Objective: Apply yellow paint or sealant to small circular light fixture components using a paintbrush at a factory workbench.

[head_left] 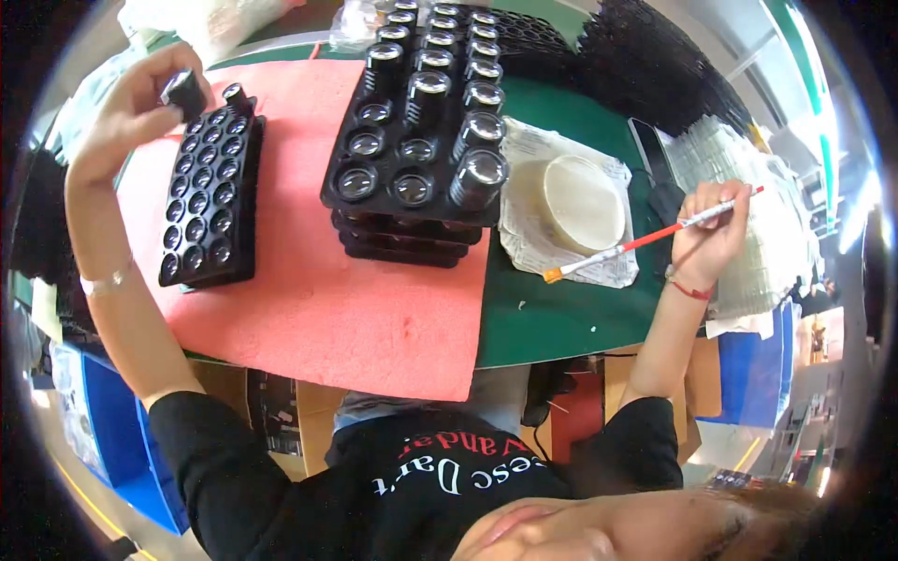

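My left hand (131,112) is raised at the far left, its fingers closed round a short black lens barrel (185,95). It hovers at the far end of a narrow black tray (247,220), whose round pockets hold several small lens pieces; one lens barrel (235,95) stands upright at that tray's far corner. At the right, my right hand (708,238) grips a thin paintbrush (653,237) with a red and white handle. The brush's tan bristles point left, near the front of a round, pale dish (585,206).
A stack of larger black trays (393,210) carries rows of upright lens barrels on a pink foam mat (374,327). Under the dish lies whitish sheeting (524,229) on the green table (533,327). Stacked clear trays (748,243) stand right; black trays (645,56) rise behind.
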Motion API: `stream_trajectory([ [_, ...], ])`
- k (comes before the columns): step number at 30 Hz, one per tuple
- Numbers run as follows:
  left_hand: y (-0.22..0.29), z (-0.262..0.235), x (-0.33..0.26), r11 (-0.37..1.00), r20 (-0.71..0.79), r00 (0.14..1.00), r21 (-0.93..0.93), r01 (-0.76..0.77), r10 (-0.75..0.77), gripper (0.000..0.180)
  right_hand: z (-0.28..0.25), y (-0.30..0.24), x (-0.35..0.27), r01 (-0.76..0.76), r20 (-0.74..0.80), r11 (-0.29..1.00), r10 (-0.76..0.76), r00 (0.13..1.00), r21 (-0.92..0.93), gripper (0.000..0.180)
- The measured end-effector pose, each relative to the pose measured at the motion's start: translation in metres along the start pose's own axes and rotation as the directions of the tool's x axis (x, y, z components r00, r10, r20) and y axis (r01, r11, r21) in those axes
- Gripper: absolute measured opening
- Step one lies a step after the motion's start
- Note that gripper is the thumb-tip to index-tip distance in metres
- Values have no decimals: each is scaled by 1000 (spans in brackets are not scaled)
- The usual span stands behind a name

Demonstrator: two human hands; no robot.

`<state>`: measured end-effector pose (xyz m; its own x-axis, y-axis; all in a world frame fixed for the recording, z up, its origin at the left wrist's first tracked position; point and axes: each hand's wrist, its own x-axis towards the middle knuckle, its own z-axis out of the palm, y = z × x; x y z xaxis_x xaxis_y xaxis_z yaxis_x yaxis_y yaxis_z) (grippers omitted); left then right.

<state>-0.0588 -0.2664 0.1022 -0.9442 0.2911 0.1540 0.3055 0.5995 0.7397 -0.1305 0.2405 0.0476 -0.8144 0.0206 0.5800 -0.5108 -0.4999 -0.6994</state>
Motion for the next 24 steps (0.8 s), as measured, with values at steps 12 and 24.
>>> stream_trajectory([
  [12,-96,-6,5,931,-200,930,135,339,-309,31,8,2,2,-6,-45,1000,6,999,7,28],
  [24,-85,-1,4,898,-247,958,374,232,-144,29,7,3,3,-9,-19,1000,9,1000,-20,28],
])
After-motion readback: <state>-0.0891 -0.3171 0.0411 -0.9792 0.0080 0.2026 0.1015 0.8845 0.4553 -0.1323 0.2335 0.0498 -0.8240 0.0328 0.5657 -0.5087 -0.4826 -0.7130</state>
